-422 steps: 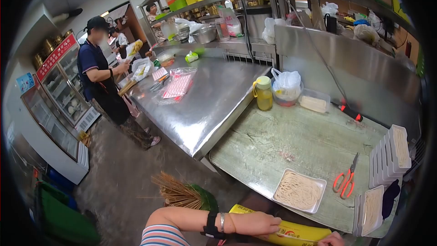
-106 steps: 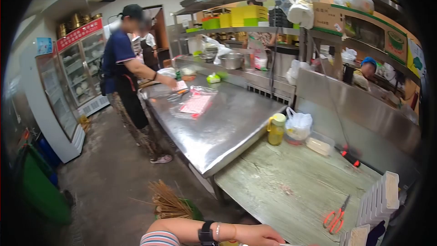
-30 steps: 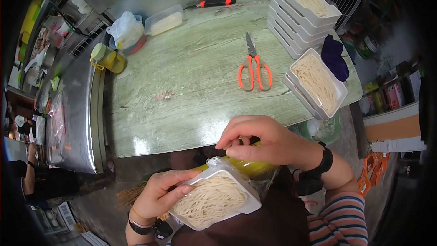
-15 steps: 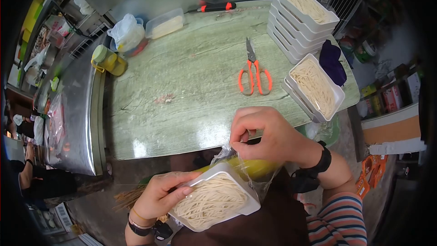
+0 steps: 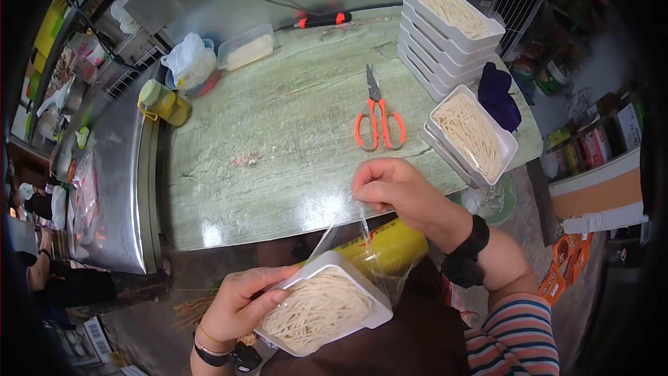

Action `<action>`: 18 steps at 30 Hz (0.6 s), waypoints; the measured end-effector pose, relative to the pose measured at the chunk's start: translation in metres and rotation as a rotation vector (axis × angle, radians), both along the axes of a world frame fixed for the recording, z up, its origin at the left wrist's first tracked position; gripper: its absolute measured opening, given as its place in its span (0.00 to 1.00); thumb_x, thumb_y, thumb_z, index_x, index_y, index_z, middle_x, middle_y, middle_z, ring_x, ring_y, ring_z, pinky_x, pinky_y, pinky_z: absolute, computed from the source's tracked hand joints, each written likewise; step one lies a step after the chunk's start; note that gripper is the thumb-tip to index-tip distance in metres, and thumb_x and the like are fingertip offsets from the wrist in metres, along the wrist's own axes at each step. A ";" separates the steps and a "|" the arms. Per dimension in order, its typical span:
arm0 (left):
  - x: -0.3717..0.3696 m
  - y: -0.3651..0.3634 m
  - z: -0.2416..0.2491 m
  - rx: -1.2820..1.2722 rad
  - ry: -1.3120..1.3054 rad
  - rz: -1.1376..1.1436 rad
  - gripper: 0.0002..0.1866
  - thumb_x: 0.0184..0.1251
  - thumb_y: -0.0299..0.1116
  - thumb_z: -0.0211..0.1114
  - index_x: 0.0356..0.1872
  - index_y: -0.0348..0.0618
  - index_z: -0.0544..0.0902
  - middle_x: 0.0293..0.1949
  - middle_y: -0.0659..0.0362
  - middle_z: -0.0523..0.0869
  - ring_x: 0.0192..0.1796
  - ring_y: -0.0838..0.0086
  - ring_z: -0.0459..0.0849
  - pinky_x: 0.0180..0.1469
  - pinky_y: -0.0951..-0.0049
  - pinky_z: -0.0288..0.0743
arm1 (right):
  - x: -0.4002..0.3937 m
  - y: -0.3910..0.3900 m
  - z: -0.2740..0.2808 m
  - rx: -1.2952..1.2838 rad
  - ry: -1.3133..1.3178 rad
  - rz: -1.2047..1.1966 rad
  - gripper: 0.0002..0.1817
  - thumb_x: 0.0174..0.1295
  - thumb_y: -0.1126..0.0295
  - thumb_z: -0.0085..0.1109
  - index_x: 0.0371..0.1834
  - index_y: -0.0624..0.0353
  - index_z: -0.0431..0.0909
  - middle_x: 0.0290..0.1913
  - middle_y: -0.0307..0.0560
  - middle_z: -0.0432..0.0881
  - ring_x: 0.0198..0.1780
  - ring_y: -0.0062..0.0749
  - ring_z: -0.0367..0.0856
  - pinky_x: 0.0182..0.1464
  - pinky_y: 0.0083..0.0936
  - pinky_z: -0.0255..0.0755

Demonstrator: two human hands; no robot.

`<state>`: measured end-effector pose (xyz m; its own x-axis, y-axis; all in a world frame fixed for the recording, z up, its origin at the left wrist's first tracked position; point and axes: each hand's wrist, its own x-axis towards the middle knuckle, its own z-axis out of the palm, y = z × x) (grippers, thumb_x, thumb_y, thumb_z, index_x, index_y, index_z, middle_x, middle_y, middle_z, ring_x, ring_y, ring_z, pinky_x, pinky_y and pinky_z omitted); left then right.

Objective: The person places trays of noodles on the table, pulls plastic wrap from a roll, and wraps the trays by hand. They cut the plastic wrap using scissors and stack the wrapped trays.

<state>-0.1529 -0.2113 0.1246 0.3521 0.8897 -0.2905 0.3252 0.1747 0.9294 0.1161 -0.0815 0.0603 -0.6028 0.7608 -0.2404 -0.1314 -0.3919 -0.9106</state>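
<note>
My left hand (image 5: 245, 301) grips the left side of a white plastic tray (image 5: 379, 315), thumb over its rim. Pale noodles (image 5: 316, 310) fill the tray, which is tilted over my lap. Above it, my right hand (image 5: 396, 191) is closed in a pinch on clear plastic wrap (image 5: 341, 226), which stretches down toward the tray's far edge. A yellow roll with red print (image 5: 393, 247) lies behind the tray, partly covered by the wrap. Orange-handled scissors (image 5: 376, 115) rest on the table beyond my right hand, blades pointing away.
Stacked noodle trays (image 5: 445, 56) stand at the table's (image 5: 278, 139) back right. A shorter stack (image 5: 480, 136) sits nearer, beside a dark purple cloth (image 5: 498, 97). At the back left are a yellow-green jar (image 5: 163, 102), a white bag (image 5: 189, 61) and a clear container (image 5: 245, 47).
My right hand has risen slightly, pulling the plastic wrap up into a taut strip. More of the yellow roll shows now. My left hand still holds the tray.
</note>
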 end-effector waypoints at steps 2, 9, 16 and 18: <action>0.001 -0.002 0.002 -0.043 -0.026 0.055 0.18 0.67 0.28 0.61 0.56 0.33 0.79 0.44 0.53 0.86 0.45 0.74 0.83 0.50 0.77 0.74 | -0.004 -0.011 0.008 -0.023 -0.017 0.022 0.09 0.63 0.67 0.54 0.36 0.62 0.75 0.29 0.36 0.78 0.32 0.18 0.78 0.32 0.14 0.68; 0.001 -0.003 -0.005 -0.129 -0.106 0.111 0.17 0.67 0.28 0.61 0.56 0.32 0.78 0.46 0.54 0.86 0.47 0.76 0.82 0.51 0.77 0.74 | -0.013 -0.046 0.007 -0.032 0.045 0.046 0.13 0.75 0.62 0.38 0.41 0.61 0.66 0.26 0.43 0.77 0.23 0.18 0.74 0.25 0.14 0.66; -0.001 -0.005 -0.008 -0.158 -0.140 0.144 0.17 0.68 0.27 0.61 0.56 0.31 0.78 0.48 0.53 0.85 0.49 0.77 0.82 0.52 0.78 0.74 | -0.004 -0.058 0.010 -0.151 0.035 0.072 0.17 0.72 0.58 0.47 0.36 0.62 0.74 0.25 0.35 0.72 0.24 0.15 0.67 0.29 0.14 0.64; -0.002 -0.005 -0.011 -0.166 -0.145 0.150 0.17 0.68 0.27 0.61 0.56 0.31 0.78 0.48 0.53 0.85 0.49 0.77 0.82 0.52 0.78 0.74 | -0.001 -0.064 0.010 -0.073 0.037 0.090 0.17 0.72 0.58 0.49 0.35 0.62 0.75 0.26 0.34 0.73 0.25 0.15 0.68 0.30 0.14 0.64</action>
<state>-0.1551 -0.2158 0.1138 0.2687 0.8793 -0.3933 0.1501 0.3651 0.9188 0.1153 -0.1452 0.0699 -0.6776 0.6842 -0.2699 -0.1252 -0.4690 -0.8743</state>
